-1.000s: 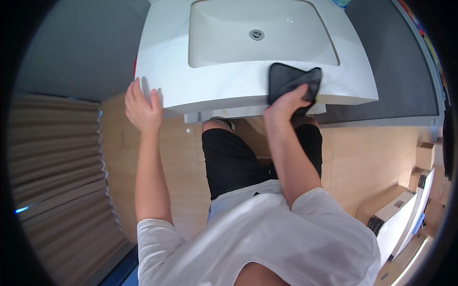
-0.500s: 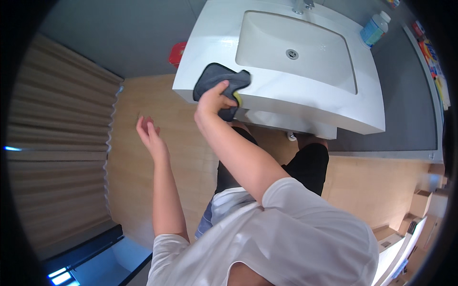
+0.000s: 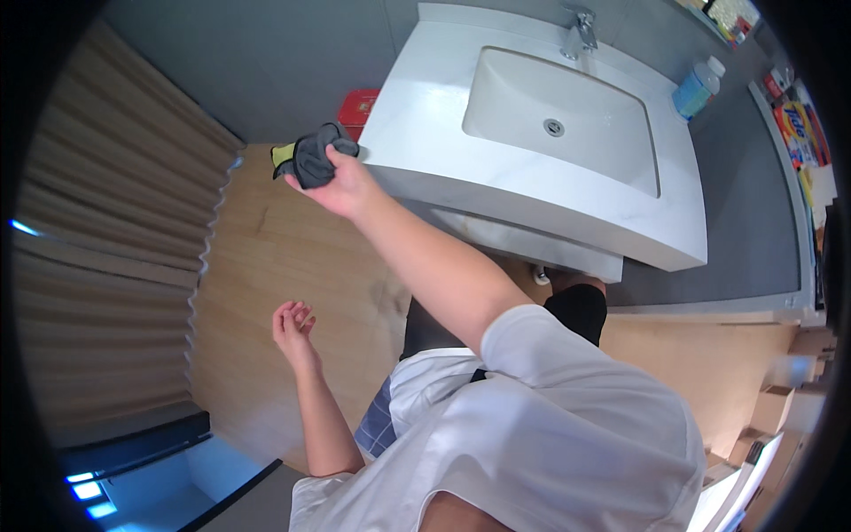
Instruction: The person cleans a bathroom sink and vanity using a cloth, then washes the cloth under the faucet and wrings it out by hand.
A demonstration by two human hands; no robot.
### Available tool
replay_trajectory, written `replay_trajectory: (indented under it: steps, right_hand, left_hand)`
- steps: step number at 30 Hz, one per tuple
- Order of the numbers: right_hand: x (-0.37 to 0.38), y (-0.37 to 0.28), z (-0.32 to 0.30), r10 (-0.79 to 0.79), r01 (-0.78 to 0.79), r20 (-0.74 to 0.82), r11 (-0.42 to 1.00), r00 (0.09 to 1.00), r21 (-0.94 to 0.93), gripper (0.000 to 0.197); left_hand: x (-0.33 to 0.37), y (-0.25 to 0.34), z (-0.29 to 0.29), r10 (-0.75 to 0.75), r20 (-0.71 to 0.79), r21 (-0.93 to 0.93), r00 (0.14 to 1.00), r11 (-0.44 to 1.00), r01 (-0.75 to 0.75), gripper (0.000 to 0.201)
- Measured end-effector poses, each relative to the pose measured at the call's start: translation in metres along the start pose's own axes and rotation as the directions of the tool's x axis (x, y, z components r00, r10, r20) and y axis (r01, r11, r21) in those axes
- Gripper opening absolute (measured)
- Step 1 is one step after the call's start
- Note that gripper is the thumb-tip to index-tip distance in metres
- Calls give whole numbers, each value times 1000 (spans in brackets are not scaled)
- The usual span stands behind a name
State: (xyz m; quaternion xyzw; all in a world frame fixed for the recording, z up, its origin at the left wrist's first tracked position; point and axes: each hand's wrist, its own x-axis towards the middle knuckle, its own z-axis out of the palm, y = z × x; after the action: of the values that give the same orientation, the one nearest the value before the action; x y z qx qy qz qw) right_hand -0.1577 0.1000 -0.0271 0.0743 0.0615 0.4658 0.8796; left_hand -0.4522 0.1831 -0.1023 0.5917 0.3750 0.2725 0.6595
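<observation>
A crumpled grey cleaning cloth [image 3: 312,160] with dark edging and a yellow-green patch is gripped in my right hand [image 3: 341,188]. This hand reaches across to the left end of the white washbasin counter [image 3: 415,97], holding the cloth just off its front left corner. My right thumb lies over the cloth, while the other fingers are partly beneath it. Lower down at the left, my left hand [image 3: 295,333] hangs above the wooden floor, its fingers loosely bent and apart, holding nothing.
A red container [image 3: 356,108] stands by the wall, left of the counter. The sink basin [image 3: 558,115] has a chrome faucet [image 3: 581,34] behind it. A blue-labelled bottle [image 3: 698,89] is at the counter's right end. Pleated brown curtains [image 3: 124,222] hang at left.
My right hand has carried the cloth left, from the counter's front left part to beyond its corner, bunching it up. My left hand has drawn back toward my body.
</observation>
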Motion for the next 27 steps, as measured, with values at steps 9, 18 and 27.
replay_trajectory:
  steps: [9,18,27]
  right_hand:
    - [-173,-34,66,153,-74,565,984,811,-160,91]
    - [-301,-63,27,31,61,305,955,952,-289,90]
    - [-341,-83,-2,-51,61,52,976,997,-208,77]
  left_hand:
    - [-49,30,116,-48,616,-153,786,972,179,29]
    - [-79,72,192,-139,857,-151,496,853,499,45]
    - [-89,92,184,-79,982,-117,173,465,878,66]
